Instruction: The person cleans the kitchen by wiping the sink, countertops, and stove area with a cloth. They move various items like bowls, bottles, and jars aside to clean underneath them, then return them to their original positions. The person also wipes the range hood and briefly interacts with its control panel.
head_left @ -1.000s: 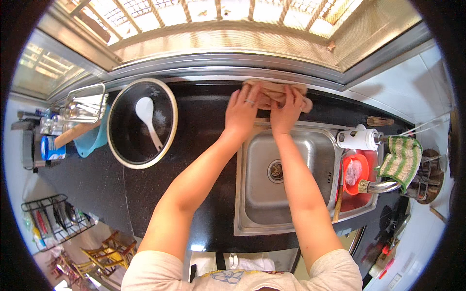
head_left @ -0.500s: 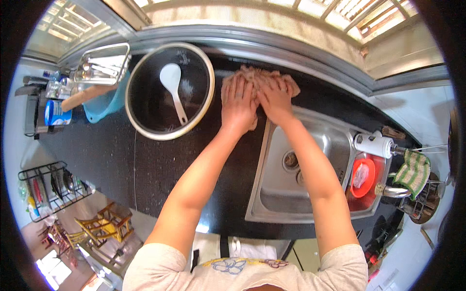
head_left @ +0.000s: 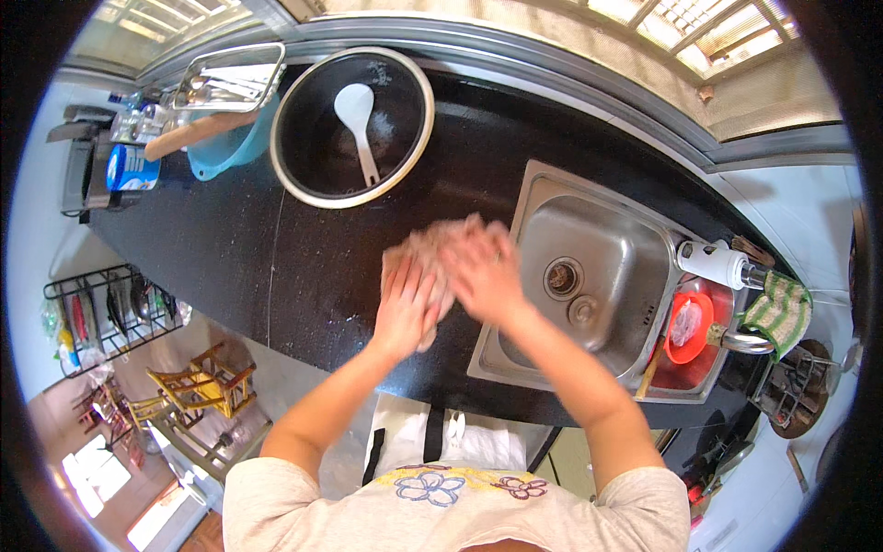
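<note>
A bunched, pinkish-brown cleaning cloth [head_left: 445,293] lies on the black countertop, partly covered by both my hands. My left hand [head_left: 405,308] presses on its left side, fingers pointing away from me and curved over the fabric. My right hand [head_left: 480,276] grips the cloth's right side, close to the sink's left rim; its fingers are a little smeared by motion. Beyond my hands stands a large dark pot [head_left: 317,138] with a pale rim, and a white rice paddle [head_left: 355,112] rests in it.
To the right is a steel sink [head_left: 598,239], with a red basin [head_left: 690,342] in its side bowl. A green-striped cloth [head_left: 777,316] hangs by the faucet [head_left: 743,344]. At the far left sit a blue basket [head_left: 221,156], a wire cutlery rack [head_left: 230,78] and a blue-and-white can [head_left: 131,168].
Both hands have drawn the cloth from the counter's back edge toward me and slightly left, beside the sink. The whole view has shifted a little, with the pot appearing higher.
</note>
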The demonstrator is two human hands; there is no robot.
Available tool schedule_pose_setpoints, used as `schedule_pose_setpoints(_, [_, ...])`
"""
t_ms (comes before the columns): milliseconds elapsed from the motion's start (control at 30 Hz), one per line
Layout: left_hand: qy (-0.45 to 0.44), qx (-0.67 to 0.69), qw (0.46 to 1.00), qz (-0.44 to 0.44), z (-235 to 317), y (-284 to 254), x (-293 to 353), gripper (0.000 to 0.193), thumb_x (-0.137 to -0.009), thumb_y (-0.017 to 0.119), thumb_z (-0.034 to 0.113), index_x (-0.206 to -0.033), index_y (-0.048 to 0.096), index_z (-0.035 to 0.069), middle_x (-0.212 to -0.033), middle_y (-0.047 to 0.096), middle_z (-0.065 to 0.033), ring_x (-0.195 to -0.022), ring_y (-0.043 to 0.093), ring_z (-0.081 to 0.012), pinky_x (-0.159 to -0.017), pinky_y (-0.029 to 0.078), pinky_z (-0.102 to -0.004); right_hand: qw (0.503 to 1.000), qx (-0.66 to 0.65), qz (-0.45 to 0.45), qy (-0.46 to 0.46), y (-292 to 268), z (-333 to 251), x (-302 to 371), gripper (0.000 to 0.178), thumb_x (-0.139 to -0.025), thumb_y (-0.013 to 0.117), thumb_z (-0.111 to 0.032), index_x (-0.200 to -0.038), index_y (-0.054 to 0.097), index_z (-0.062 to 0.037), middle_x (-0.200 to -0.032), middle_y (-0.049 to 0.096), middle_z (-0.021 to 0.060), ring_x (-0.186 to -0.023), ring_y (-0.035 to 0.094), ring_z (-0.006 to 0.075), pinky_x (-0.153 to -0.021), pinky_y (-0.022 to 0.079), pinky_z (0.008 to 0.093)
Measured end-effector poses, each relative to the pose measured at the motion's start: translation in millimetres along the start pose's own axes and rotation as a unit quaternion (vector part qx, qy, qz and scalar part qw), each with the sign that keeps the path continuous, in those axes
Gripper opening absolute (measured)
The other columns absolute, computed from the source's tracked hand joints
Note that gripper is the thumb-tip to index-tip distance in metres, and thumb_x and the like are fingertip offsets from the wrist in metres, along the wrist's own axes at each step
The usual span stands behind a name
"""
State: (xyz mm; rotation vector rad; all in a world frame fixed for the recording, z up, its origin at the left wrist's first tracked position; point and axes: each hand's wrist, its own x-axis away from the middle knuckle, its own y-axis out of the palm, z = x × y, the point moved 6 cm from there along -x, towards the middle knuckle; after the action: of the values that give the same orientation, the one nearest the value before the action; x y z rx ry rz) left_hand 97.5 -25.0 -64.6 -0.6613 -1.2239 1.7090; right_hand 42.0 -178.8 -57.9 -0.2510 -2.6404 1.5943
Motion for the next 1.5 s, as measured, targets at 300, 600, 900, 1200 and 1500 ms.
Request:
schedule_pose_setpoints(300, [0.01, -0.051, 0.993, 0.106, -26.8, -16.3, -141.8, 0.063, -0.089, 0.06, 0.034, -0.143, 0.046, 0.004, -0.156, 0.036, -0.0168, -0.148, 0.026, -0.0336, -0.121, 0.017, -0.0515, 0.981, 0.12, 0.122, 0.091, -18.2, 65.6, -101.9, 0.053, -0.098, 0.047, -0.042, -0.145, 0.05, -0.0183, -0.155, 0.042, 0.0064, -0.146, 0.031, 0.0311, -0.118, 0.018, 0.0525])
schedule_pose_setpoints(600, [0.169, 0.143, 0.971, 0.092, -97.5, -53.0, 62.7, 0.062, -0.074, 0.067, 0.021, -0.134, 0.055, 0.009, -0.149, 0.046, -0.0151, -0.144, 0.036, -0.0327, -0.121, 0.023, -0.0481, 0.985, 0.136, -0.065, 0.088, 35.3, -117.0, 21.2, 0.07, -0.088, 0.059, -0.05, -0.146, 0.05, -0.0125, -0.154, 0.042, 0.0106, -0.145, 0.031, 0.0357, -0.117, 0.014, 0.0555])
schedule_pose_setpoints(900, [-0.084, 0.09, 0.96, 0.25, -465.5, -155.7, 80.4, 0.053, -0.084, 0.056, 0.014, -0.137, 0.057, 0.011, -0.142, 0.055, -0.0155, -0.134, 0.049, -0.0312, -0.115, 0.038, -0.0413, 0.977, 0.122, -0.037, -0.172, 150.7, -285.1, -301.1, 0.067, -0.092, 0.059, -0.041, -0.151, 0.042, -0.0144, -0.158, 0.035, 0.0122, -0.146, 0.029, 0.0364, -0.121, 0.02, 0.0514])
schedule_pose_setpoints(1200, [-0.205, -0.115, 0.945, 0.229, -567.5, -210.6, 140.9, 0.057, -0.083, 0.057, 0.019, -0.137, 0.053, 0.001, -0.149, 0.046, -0.0212, -0.142, 0.038, -0.0388, -0.118, 0.025, -0.0539, 0.965, 0.037, 0.127, -0.224, 238.6, -404.8, -407.6, 0.056, -0.085, 0.067, -0.038, -0.132, 0.06, -0.0079, -0.144, 0.052, 0.0152, -0.136, 0.043, 0.0363, -0.114, 0.031, 0.0506])
schedule_pose_setpoints(1500, [-0.168, 0.12, 0.966, 0.157, -289.4, -117.0, 213.3, 0.074, -0.078, 0.064, 0.031, -0.147, 0.043, 0.011, -0.159, 0.032, -0.0168, -0.15, 0.02, -0.0388, -0.119, 0.007, -0.065, 0.991, 0.095, -0.049, -0.08, 164.7, -322.2, -99.3, 0.067, -0.088, 0.063, -0.036, -0.144, 0.048, -0.0032, -0.157, 0.034, 0.0192, -0.148, 0.026, 0.0401, -0.12, 0.021, 0.0526])
